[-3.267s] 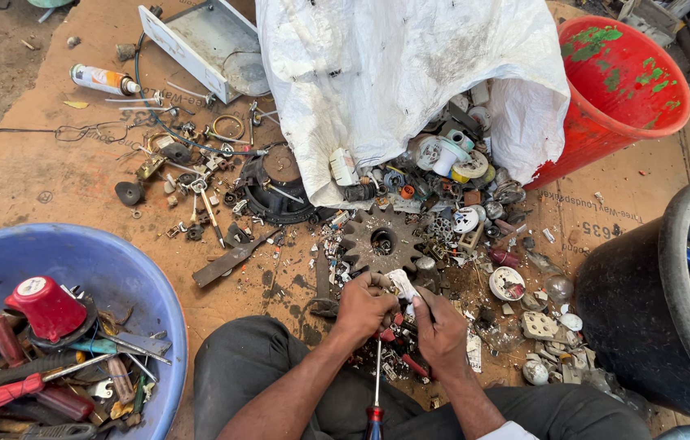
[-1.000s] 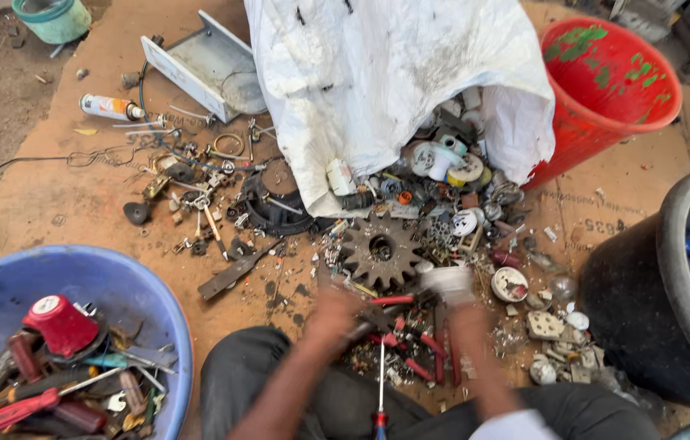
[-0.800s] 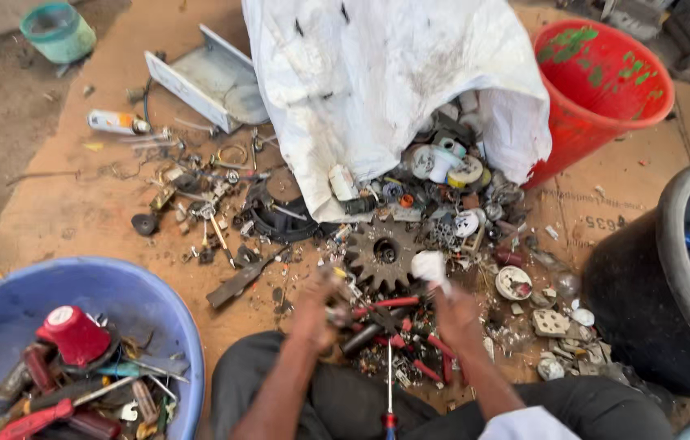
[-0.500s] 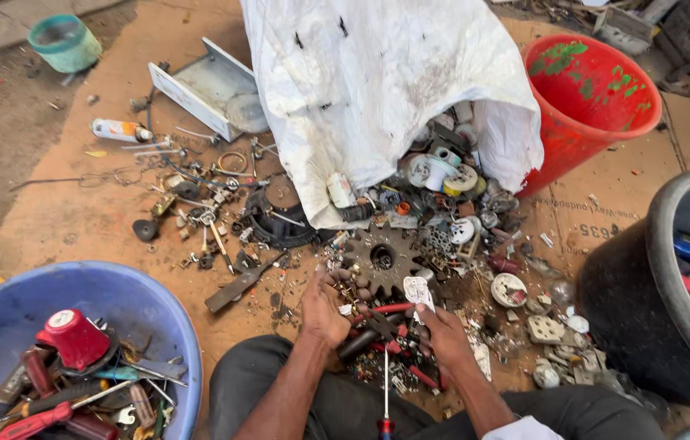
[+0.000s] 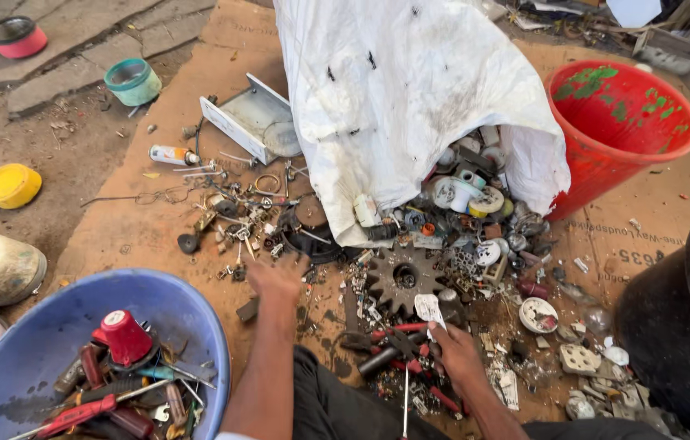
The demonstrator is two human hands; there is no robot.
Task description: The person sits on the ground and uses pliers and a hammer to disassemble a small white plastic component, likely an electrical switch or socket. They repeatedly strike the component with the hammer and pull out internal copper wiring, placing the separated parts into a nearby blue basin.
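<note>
Reaching its spread, empty fingers forward into the scrap just ahead, the left hand sorts while the right hand pinches a small white piece, the toothed gear lying just beyond it.

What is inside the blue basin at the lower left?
The blue basin holds a red cone-shaped cap, a red-handled screwdriver, rusty metal rods and loose wires. Whatever lies beneath that heap is covered, and the basin's near part is cut off by the picture's edge.
</note>
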